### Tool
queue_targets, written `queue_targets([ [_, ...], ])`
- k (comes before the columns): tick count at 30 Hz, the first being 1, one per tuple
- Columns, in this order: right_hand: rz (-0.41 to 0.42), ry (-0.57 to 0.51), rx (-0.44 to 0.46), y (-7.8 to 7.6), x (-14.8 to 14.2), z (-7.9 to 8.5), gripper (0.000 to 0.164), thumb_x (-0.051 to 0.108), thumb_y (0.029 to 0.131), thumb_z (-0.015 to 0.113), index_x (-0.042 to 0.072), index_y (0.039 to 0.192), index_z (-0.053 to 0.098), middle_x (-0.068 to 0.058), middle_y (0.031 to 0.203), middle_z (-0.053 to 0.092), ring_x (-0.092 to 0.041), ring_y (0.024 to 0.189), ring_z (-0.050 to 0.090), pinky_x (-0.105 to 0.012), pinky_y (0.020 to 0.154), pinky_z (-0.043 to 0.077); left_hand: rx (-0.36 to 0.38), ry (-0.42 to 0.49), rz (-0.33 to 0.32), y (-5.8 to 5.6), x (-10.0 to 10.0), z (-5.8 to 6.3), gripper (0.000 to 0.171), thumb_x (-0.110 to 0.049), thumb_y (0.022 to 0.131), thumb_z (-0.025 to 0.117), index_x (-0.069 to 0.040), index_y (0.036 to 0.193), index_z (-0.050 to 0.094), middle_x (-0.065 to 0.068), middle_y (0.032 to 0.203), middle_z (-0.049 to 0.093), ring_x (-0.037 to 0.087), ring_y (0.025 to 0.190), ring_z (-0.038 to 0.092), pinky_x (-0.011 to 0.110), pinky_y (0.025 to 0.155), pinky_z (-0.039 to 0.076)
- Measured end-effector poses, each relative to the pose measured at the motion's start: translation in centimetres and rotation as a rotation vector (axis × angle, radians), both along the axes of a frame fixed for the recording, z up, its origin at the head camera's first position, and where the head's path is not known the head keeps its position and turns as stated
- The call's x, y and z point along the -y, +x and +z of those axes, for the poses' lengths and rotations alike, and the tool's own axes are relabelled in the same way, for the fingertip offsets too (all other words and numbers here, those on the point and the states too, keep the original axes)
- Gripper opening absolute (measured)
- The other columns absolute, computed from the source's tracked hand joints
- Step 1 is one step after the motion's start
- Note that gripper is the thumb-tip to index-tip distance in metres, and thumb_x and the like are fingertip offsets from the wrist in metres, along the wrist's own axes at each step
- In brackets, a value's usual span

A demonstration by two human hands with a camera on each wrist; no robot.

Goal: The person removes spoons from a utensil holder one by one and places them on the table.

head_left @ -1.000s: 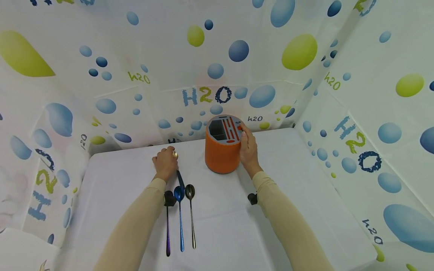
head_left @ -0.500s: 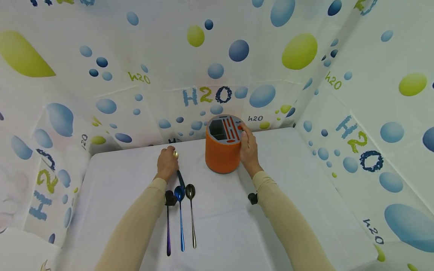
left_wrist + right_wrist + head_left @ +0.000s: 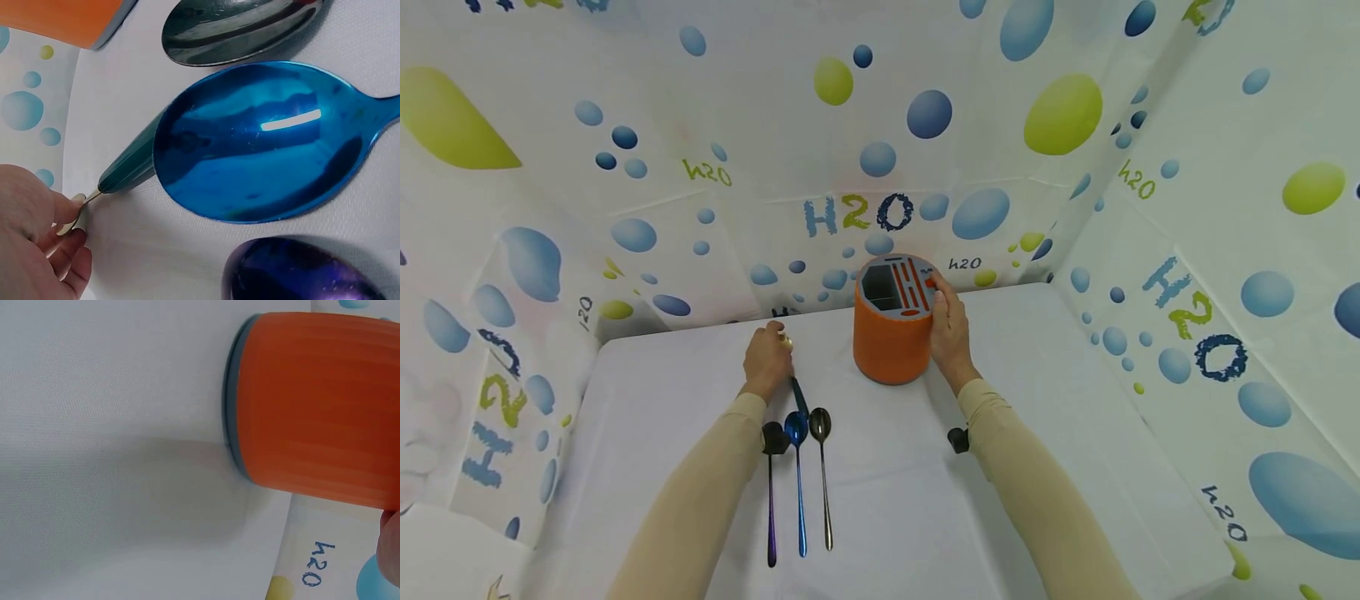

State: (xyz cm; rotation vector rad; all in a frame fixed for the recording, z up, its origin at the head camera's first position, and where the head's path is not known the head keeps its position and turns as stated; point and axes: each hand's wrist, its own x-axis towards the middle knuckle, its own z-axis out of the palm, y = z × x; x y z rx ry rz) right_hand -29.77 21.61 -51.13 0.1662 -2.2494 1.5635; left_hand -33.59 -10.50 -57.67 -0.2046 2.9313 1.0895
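Note:
My left hand (image 3: 767, 362) pinches the gold bowl end of a small spoon (image 3: 125, 165) between thumb and fingers. Its dark green handle lies towards the other spoons, partly hidden behind the blue one in the left wrist view. My right hand (image 3: 951, 327) grips the right side of an orange cutlery holder (image 3: 891, 346), with fingers up at its grey slotted top. The holder stands upright on the table. Nearer to me lie a blue long spoon (image 3: 801, 500), a dark metallic long spoon (image 3: 826, 496) and a purple long spoon (image 3: 771, 517), its bowl hidden by the left wrist in the head view.
A white cloth covers the table (image 3: 1060, 417). Behind it and to both sides hang white curtains (image 3: 760, 108) printed with blue and green drops. The holder's top has a large dark opening and several narrow slots.
My left hand shifts slightly and its fingers draw together around the gold spoon bowl. The right hand, the holder and the three long spoons stay in place.

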Motion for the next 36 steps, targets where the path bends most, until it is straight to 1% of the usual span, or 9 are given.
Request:
queue_targets([
  [8,-0.002,0.001,0.009,0.0,0.0,0.0,0.049,0.038,0.114,0.03,0.024,0.159,0.042,-0.005,0.16,0.045,-0.026,0.141,0.046,-0.05,0.122,0.036,-0.026,0.001,0.027,0.2,0.1,0.4,0.05,-0.001,0.095,0.056,-0.002,0.145,0.051,0.028,0.132,0.057,0.046,0.115,0.06,0.061,0.101,0.05],
  [12,0.001,0.002,0.005,0.0,0.0,0.1,0.048,0.036,0.114,0.03,0.024,0.159,0.042,-0.006,0.161,0.044,-0.026,0.142,0.046,-0.05,0.122,0.036,-0.035,0.015,0.036,0.2,0.1,0.7,0.048,0.0,0.096,0.055,-0.002,0.144,0.052,0.028,0.132,0.058,0.046,0.117,0.06,0.061,0.104,0.048],
  [16,0.0,0.004,0.008,0.1,0.0,0.1,0.048,0.035,0.115,0.03,0.024,0.16,0.041,-0.005,0.161,0.044,-0.026,0.142,0.046,-0.049,0.122,0.035,-0.021,0.032,0.036,0.2,0.1,0.7,0.047,0.0,0.098,0.054,-0.001,0.144,0.05,0.029,0.132,0.06,0.046,0.118,0.06,0.06,0.106,0.048],
  [23,0.001,-0.005,0.012,0.1,0.0,0.0,0.047,0.036,0.115,0.03,0.025,0.159,0.042,-0.005,0.162,0.043,-0.025,0.144,0.044,-0.05,0.123,0.034,-0.01,0.029,0.046,0.4,0.2,0.6,0.045,-0.003,0.1,0.052,-0.001,0.145,0.05,0.029,0.133,0.064,0.048,0.115,0.063,0.059,0.103,0.05],
  [29,0.007,-0.029,-0.004,0.0,0.1,0.0,0.046,0.032,0.115,0.031,0.024,0.159,0.043,-0.003,0.162,0.043,-0.025,0.144,0.044,-0.05,0.123,0.034,-0.06,0.026,0.045,0.2,0.2,0.7,0.043,-0.003,0.1,0.056,0.005,0.142,0.055,0.031,0.135,0.063,0.048,0.123,0.061,0.059,0.108,0.048],
  [33,0.011,-0.016,-0.003,0.1,0.0,0.2,0.047,0.033,0.115,0.03,0.023,0.159,0.042,-0.003,0.162,0.043,-0.024,0.145,0.045,-0.048,0.123,0.035,-0.083,0.062,0.05,0.2,0.1,1.0,0.045,-0.003,0.099,0.058,0.006,0.143,0.055,0.03,0.136,0.063,0.048,0.124,0.061,0.059,0.109,0.047],
  [36,0.007,-0.008,0.005,0.2,0.0,0.2,0.047,0.034,0.115,0.03,0.024,0.159,0.042,-0.003,0.162,0.043,-0.024,0.144,0.045,-0.048,0.123,0.035,-0.093,0.086,0.051,0.4,0.1,1.2,0.043,-0.004,0.101,0.056,0.007,0.142,0.056,0.029,0.136,0.064,0.047,0.124,0.061,0.057,0.109,0.049],
])
